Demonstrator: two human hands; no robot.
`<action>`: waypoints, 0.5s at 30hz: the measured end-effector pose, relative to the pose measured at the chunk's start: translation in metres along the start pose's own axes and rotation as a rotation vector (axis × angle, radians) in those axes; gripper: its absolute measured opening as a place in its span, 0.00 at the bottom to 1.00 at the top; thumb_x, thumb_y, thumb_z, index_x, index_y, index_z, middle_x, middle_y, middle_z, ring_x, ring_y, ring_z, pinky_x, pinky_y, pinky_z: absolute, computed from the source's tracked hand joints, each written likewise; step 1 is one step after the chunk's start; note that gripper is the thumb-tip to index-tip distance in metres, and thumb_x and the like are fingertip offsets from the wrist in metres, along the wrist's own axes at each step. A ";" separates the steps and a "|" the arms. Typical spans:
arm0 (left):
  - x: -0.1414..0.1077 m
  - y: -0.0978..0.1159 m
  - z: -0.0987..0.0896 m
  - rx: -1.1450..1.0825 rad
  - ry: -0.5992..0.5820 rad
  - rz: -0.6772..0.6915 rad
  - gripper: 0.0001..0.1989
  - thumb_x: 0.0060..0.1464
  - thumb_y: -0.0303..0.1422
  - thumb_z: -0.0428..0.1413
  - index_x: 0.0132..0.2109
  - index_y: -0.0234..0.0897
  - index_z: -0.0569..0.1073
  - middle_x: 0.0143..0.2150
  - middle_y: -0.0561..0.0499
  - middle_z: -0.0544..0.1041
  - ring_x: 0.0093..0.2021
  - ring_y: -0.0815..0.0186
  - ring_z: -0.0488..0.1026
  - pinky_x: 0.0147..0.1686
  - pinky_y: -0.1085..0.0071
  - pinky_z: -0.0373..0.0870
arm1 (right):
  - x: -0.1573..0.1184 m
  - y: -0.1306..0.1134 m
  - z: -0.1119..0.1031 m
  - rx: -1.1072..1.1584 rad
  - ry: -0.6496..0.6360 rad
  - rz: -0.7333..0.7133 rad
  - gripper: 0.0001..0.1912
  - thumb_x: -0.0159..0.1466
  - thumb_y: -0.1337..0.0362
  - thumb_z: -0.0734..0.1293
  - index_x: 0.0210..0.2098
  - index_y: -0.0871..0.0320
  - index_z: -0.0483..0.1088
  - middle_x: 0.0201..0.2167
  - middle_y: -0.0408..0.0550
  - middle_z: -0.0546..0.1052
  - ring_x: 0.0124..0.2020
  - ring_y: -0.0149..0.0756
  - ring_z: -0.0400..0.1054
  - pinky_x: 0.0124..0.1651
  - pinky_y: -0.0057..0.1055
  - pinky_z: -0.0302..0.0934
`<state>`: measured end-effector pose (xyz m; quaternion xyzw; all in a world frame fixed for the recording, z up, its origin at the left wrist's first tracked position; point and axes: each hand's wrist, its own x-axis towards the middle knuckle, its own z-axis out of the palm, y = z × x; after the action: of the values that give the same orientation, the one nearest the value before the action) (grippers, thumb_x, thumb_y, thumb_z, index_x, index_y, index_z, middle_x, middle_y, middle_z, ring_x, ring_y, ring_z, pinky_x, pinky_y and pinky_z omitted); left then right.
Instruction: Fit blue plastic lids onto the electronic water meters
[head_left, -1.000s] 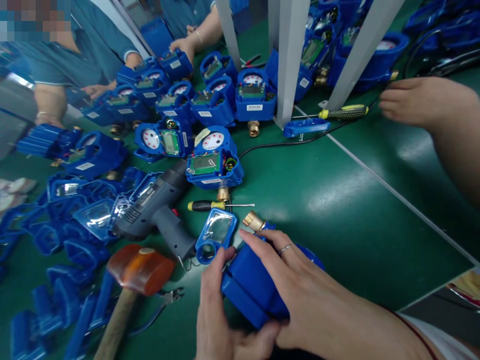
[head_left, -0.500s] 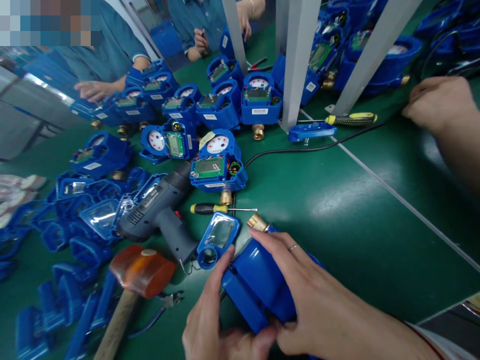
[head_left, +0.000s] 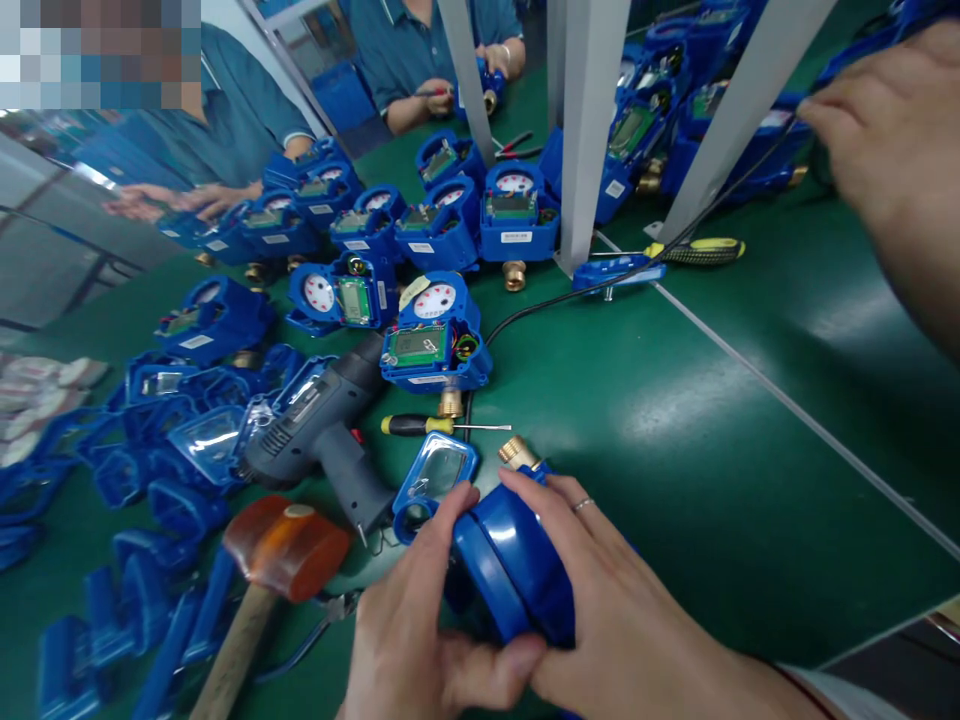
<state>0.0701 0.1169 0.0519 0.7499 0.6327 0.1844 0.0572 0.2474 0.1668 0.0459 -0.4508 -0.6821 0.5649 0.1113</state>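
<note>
As your left hand (head_left: pixel 420 615) and right hand (head_left: pixel 600 590), half-curled, grip a rounded blue plastic housing (head_left: pixel 521 560), threaded brass fitting (head_left: pixel 519 453) at twelve o'clock

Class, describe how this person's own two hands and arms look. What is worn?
Both hands are gloveless. The right hand wears a slim silvery ring; a thin dark cord lies near that arm's pale sleeve. The left hand shows no ring; its forearm is out of frame.
</note>
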 end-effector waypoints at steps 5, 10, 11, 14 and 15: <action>0.030 0.012 -0.029 0.185 -0.168 0.169 0.34 0.49 0.58 0.51 0.50 0.32 0.70 0.35 0.44 0.81 0.27 0.58 0.79 0.20 0.73 0.74 | -0.004 0.001 0.015 0.383 0.017 0.048 0.50 0.42 0.70 0.69 0.63 0.56 0.50 0.56 0.56 0.64 0.57 0.50 0.62 0.60 0.51 0.56; 0.022 0.010 -0.032 0.211 -0.196 0.222 0.45 0.45 0.64 0.49 0.58 0.30 0.63 0.43 0.38 0.79 0.35 0.53 0.79 0.25 0.67 0.77 | -0.010 0.016 0.027 0.673 -0.019 0.035 0.51 0.42 0.71 0.72 0.62 0.55 0.50 0.58 0.56 0.64 0.57 0.48 0.62 0.61 0.49 0.55; 0.017 0.010 -0.032 0.195 -0.201 0.223 0.47 0.44 0.65 0.49 0.59 0.30 0.61 0.45 0.37 0.78 0.39 0.53 0.79 0.29 0.67 0.78 | -0.012 0.019 0.027 0.693 -0.025 0.041 0.51 0.42 0.71 0.72 0.62 0.54 0.49 0.59 0.56 0.62 0.58 0.48 0.61 0.62 0.49 0.53; 0.003 0.014 -0.030 0.186 -0.191 0.195 0.45 0.43 0.64 0.52 0.57 0.32 0.61 0.48 0.37 0.77 0.43 0.54 0.78 0.35 0.67 0.78 | -0.017 0.027 0.022 0.701 -0.054 0.013 0.50 0.46 0.75 0.68 0.64 0.51 0.45 0.61 0.54 0.60 0.59 0.45 0.61 0.63 0.48 0.52; -0.001 0.015 -0.029 0.193 -0.171 0.172 0.42 0.45 0.62 0.53 0.57 0.33 0.62 0.48 0.38 0.76 0.44 0.55 0.78 0.37 0.67 0.78 | -0.019 0.030 0.021 0.704 -0.068 -0.017 0.50 0.47 0.76 0.67 0.64 0.51 0.43 0.61 0.54 0.60 0.58 0.43 0.61 0.63 0.47 0.53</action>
<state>0.0740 0.1088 0.0839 0.8162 0.5740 0.0625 0.0222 0.2589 0.1372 0.0196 -0.3600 -0.4527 0.7792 0.2416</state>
